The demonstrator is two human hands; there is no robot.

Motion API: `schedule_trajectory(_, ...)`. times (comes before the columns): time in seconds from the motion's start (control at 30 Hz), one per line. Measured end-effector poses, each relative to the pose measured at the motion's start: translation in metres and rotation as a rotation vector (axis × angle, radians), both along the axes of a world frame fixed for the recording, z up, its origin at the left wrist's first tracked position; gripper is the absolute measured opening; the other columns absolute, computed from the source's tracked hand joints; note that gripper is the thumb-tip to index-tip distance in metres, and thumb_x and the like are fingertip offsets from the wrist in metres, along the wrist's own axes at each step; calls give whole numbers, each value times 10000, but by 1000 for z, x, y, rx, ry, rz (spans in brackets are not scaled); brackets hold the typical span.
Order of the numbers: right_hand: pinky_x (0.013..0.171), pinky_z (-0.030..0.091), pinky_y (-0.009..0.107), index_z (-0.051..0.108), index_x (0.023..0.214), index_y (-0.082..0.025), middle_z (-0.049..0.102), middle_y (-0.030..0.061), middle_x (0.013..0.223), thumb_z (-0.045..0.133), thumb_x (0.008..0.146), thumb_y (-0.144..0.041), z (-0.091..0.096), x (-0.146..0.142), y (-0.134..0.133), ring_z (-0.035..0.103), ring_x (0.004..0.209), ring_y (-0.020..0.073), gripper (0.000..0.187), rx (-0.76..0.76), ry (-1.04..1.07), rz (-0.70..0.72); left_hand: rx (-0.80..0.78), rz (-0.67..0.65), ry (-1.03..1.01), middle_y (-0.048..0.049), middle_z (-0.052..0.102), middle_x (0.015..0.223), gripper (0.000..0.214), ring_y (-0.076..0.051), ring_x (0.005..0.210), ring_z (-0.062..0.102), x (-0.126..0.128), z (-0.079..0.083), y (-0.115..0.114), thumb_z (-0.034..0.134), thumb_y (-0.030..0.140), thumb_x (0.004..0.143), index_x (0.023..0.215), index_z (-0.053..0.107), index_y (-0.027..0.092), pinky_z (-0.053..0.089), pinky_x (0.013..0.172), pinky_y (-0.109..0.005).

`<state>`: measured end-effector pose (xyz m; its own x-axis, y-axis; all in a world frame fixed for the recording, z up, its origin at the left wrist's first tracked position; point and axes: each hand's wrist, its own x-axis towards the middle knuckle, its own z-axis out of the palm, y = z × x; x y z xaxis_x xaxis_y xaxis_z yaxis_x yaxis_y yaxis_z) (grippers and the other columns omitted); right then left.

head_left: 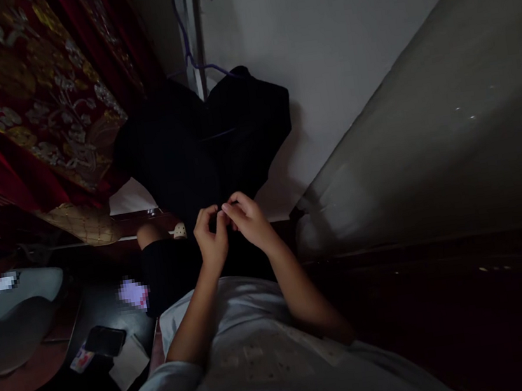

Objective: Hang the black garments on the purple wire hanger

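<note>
Both hands are raised before my lap with their fingertips nearly meeting. The thumb and fingers of my left hand [211, 237] are bent into a pinch. My right hand [251, 221] is pinched too, its thumb tip close beside the left fingertips. Anything between the fingers is too small and dark to make out. Just beyond them hangs a black garment [250, 116] on a purple hanger [185, 42]; the dim light hides whether the fingers touch it.
Red garments with gold and silver embroidery [29, 78] hang at upper left. A black phone [106, 341] and folded paper [129, 363] lie at lower left, near a grey cushion-like shape [22, 297]. A pale wall [317, 40] stands ahead, with a large shiny grey surface [449, 132] on the right.
</note>
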<state>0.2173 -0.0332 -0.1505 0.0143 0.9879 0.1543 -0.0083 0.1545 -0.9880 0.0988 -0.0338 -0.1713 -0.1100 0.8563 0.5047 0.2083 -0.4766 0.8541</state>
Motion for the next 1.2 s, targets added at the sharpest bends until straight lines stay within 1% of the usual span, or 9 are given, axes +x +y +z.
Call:
schedule_trajectory(0.2, 547, 402, 243, 532, 853, -214, 518, -39, 598, 578, 931, -492, 1, 0, 2, 505, 559, 110, 292, 3, -89, -18, 15, 7, 21, -72, 662, 974, 137, -202, 947, 643, -1, -5, 2, 603, 285, 989, 1005, 672, 168, 498, 864, -296)
schedule_trajectory(0.3, 478, 346, 230, 548, 782, -198, 521, -37, 541, 627, 868, -517, 3, 0, 1, 461, 482, 91, 339, -94, 27, 46, -6, 16, 29, -60, 654, 958, 114, -193, 936, 635, -1, -8, 3, 598, 260, 978, 973, 657, 163, 488, 847, -280)
schedule_trajectory(0.47, 400, 172, 203, 619, 708, -158, 404, -77, 441, 829, 621, -497, 13, 1, 10, 289, 393, 31, 409, -286, 355, 110, -7, 8, 47, -48, 635, 935, 87, -184, 912, 618, -3, -6, 7, 569, 227, 979, 959, 630, 170, 467, 829, -263)
schedule_trajectory(0.57, 391, 154, 196, 608, 681, -154, 365, -91, 438, 862, 614, -438, 38, 6, 38, 263, 387, 18, 387, -243, 454, 57, -25, -34, 119, -37, 621, 901, 65, -178, 864, 602, -8, -8, 17, 568, 210, 967, 945, 619, 176, 452, 804, -256)
schedule_trajectory(0.8, 400, 118, 193, 559, 724, -147, 371, -78, 504, 679, 945, -300, 142, 11, 116, 267, 404, 14, 295, 4, 380, -91, -137, -80, 168, -53, 645, 921, 75, -191, 891, 626, -15, -38, 39, 562, 213, 967, 960, 615, 161, 466, 820, -265)
schedule_trajectory(0.9, 397, 135, 212, 560, 736, -158, 386, -63, 526, 687, 946, -418, 152, 6, 120, 283, 406, 29, 358, 65, 322, -62, -117, -110, 224, -61, 662, 940, 84, -198, 897, 637, -14, -40, 44, 576, 224, 975, 988, 629, 161, 477, 827, -278)
schedule_trajectory(0.97, 398, 166, 220, 551, 760, -179, 395, -57, 536, 696, 919, -512, 144, 6, 119, 309, 407, 46, 396, 103, 280, -57, -113, -154, 280, -61, 673, 940, 92, -196, 881, 645, -14, -30, 50, 594, 233, 976, 1000, 646, 161, 490, 823, -284)
schedule_trajectory(1.03, 396, 179, 226, 536, 786, -198, 399, -55, 544, 691, 907, -539, 135, 8, 120, 329, 406, 62, 394, 128, 268, -74, -55, -215, 292, -66, 683, 966, 134, -193, 889, 654, -16, -8, 59, 598, 263, 994, 1058, 660, 163, 505, 844, -291)
schedule_trajectory(1.2, 389, 178, 222, 491, 771, -209, 410, -61, 540, 657, 925, -429, 133, 10, 119, 341, 395, 69, 316, 107, 298, -103, 314, -200, 240, -61, 664, 1030, 353, -187, 946, 663, -24, 85, 94, 536, 440, 1059, 1320, 591, 209, 513, 898, -315)
